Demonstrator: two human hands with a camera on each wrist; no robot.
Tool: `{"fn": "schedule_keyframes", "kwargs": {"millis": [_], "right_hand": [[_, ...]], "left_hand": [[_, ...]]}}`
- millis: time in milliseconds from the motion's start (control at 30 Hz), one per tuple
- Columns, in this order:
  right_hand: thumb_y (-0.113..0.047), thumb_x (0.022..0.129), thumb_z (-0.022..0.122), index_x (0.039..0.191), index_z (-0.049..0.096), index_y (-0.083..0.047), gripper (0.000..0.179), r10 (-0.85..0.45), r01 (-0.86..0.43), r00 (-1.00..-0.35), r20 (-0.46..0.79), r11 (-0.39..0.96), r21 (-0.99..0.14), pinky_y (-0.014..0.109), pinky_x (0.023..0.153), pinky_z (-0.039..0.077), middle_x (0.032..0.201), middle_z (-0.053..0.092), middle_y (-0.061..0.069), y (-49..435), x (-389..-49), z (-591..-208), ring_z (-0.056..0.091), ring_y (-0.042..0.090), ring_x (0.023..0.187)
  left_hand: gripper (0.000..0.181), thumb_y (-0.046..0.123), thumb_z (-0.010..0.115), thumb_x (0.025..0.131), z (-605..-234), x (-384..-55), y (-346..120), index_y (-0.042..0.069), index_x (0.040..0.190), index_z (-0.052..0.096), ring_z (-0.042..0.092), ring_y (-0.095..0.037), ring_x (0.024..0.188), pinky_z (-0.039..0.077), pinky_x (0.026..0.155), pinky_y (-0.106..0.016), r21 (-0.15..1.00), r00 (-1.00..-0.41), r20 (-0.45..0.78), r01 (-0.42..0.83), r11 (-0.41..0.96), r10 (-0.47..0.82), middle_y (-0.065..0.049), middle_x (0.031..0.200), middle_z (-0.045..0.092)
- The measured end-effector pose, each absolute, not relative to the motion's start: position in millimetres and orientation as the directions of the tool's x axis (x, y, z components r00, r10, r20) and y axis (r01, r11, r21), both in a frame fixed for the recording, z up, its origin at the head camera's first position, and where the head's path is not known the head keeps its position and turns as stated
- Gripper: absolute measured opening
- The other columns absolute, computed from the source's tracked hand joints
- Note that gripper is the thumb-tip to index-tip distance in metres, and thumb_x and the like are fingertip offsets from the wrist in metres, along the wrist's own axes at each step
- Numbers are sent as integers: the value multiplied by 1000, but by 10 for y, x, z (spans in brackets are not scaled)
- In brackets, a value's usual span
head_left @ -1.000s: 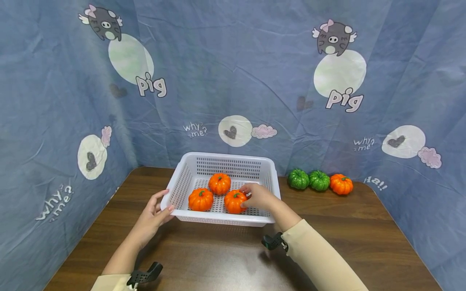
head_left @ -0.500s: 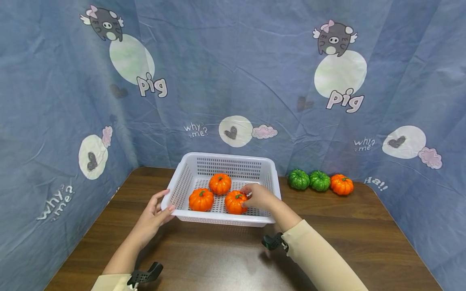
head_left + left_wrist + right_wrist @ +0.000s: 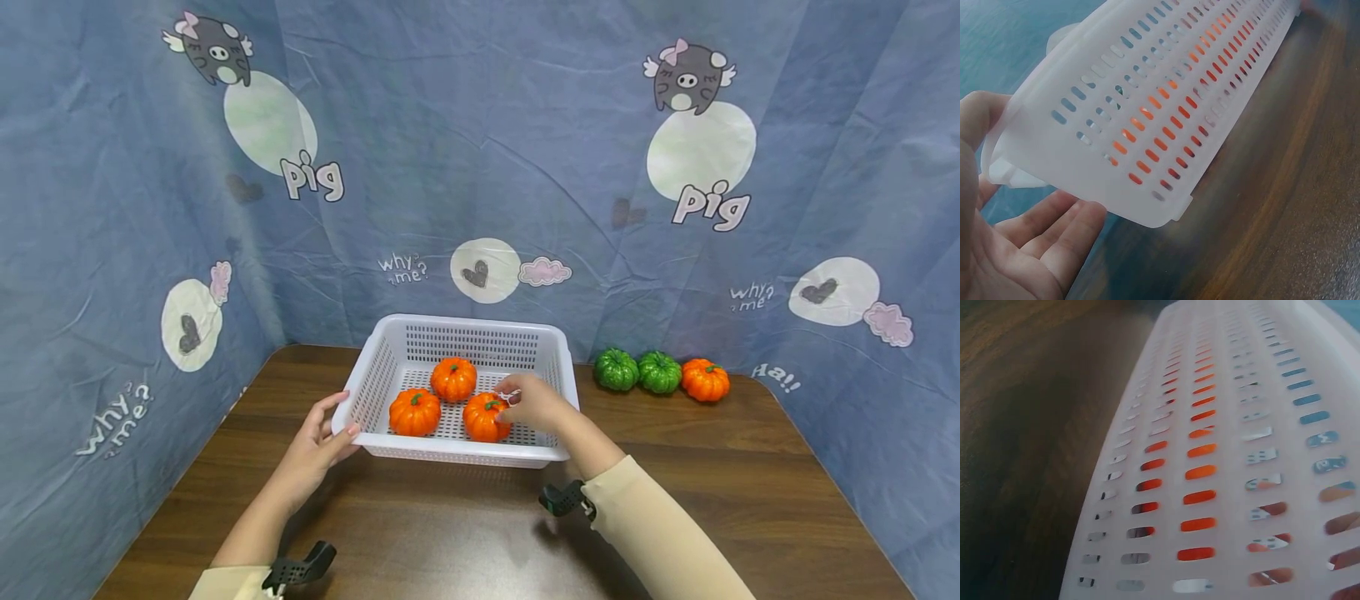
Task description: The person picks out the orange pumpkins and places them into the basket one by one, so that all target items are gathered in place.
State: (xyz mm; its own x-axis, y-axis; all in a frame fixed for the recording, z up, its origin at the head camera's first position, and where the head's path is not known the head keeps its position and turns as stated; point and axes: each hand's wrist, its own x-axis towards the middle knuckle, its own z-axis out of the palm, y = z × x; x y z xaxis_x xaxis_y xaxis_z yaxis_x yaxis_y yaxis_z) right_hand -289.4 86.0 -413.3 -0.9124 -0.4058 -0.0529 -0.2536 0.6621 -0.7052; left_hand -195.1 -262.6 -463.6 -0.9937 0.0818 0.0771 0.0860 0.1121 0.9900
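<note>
Head view: white basket (image 3: 450, 448) on the tabletop (image 3: 465, 533), three orange pumpkins (image 3: 414, 412) inside. My left hand (image 3: 318, 442) grips the front left corner, thumb over the rim. My right hand (image 3: 540, 407), inside, fingers bent, gap to the thumb, at the nearest right pumpkin (image 3: 484, 421); cannot tell if it has hold. Outside, right: two green pumpkins (image 3: 660, 372), one orange. Left wrist: thumb and fingers at the corner. Right wrist: slotted wall, orange showing through.
</note>
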Motion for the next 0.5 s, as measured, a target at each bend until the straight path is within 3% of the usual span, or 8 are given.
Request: {"fn": "schedule_keyframes", "kwargs": {"millis": [500], "right_hand": [[-12,86,78,124,67,-1,42,-398,-306,-915,67,575,-759,47,97,53,126,66,15,1050,-2716,-3862,62,37,115]], "left_hand": [[68,14,61,101,-4649,-1958,-2638,12,155,21,61,-5,105,52,97,-41,988,-992,86,97,118,89,-33,143,40]]}}
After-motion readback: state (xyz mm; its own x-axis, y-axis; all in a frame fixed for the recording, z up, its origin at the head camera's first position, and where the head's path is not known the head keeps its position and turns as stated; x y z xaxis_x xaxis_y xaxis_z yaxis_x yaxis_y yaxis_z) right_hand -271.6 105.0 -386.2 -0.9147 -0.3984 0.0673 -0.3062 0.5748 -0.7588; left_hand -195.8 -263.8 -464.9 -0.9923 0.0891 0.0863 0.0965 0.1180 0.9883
